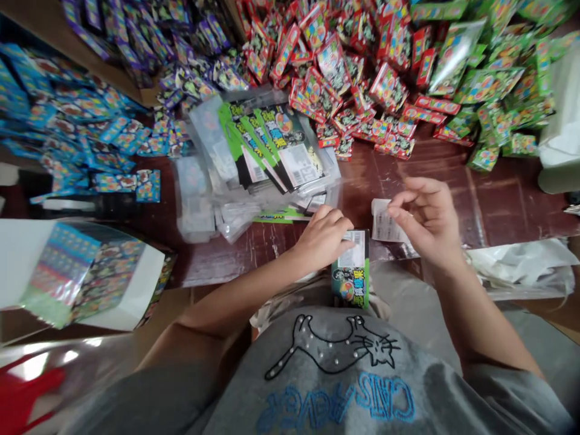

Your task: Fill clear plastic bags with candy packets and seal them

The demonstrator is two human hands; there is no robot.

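My left hand [327,235] rests at the table's front edge, its fingers closed on the upper end of a flat printed candy bag [351,272]. The bag is black and green with a white barcode panel, and its lower end hangs over the edge toward my shirt. Just to the right, my right hand [428,220] has its thumb and index finger pinched at the top of a small white sticker sheet [387,223] lying on the table. Whatever sits between those fingertips is too small to make out.
Behind my hands lies a pile of similar flat bags [290,148]. Heaps of small packets in blue [118,139], purple [190,36], red [326,66] and green [498,84] fill the back. An open white box [131,308] stands at left; white plastic [521,266] lies at right.
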